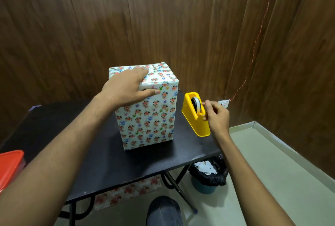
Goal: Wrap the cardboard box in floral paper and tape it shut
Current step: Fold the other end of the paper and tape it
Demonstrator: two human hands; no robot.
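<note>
The floral-wrapped box (147, 111) stands upright on the black counter (76, 135). The left hand (126, 88), fingers straight, presses the top folds flat. The right hand (216, 115) pinches at the yellow tape dispenser (196, 117); pulling a strip cleanly across the cutter while keeping the flap pinned seems wise.

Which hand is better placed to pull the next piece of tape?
The right hand. Its fingers are already at the roll in the yellow tape dispenser. The left hand lies flat on top of the wrapped box, pressing the folded paper down, so it should probably stay.
</note>
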